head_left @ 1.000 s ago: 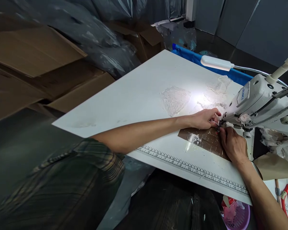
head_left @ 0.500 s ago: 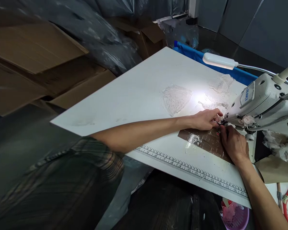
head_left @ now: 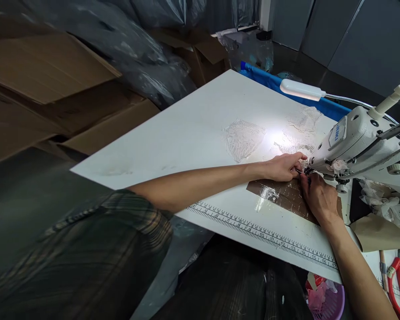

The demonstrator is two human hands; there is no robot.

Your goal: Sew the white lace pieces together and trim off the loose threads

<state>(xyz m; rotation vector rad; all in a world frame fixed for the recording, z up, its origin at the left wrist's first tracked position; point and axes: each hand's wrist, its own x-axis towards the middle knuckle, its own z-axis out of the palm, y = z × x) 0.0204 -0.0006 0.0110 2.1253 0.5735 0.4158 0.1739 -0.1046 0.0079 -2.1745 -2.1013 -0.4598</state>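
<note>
Both my hands meet under the head of a white sewing machine (head_left: pixel 360 138) at the right of a white table (head_left: pixel 193 133). My left hand (head_left: pixel 284 166) reaches across the table, its fingers pinched on a small piece at the needle that I cannot name. My right hand (head_left: pixel 318 198) rests on a brown taped patch (head_left: pixel 283 195) of the tabletop, fingers curled toward the same spot. Its fingertips are hidden at the needle. A lamp (head_left: pixel 302 90) on a flexible neck lights that spot.
Pieces of white lace (head_left: pixel 243 138) lie on the table beyond my hands. A printed ruler (head_left: pixel 263 233) runs along the near edge. Red-handled scissors (head_left: pixel 398 284) lie at far right, a purple basket (head_left: pixel 330 302) sits below, and cardboard boxes (head_left: pixel 46 80) and plastic bags stand at left.
Both hands stay at the needle. My right hand has edged slightly up and left toward it. The view has shifted a little.
</note>
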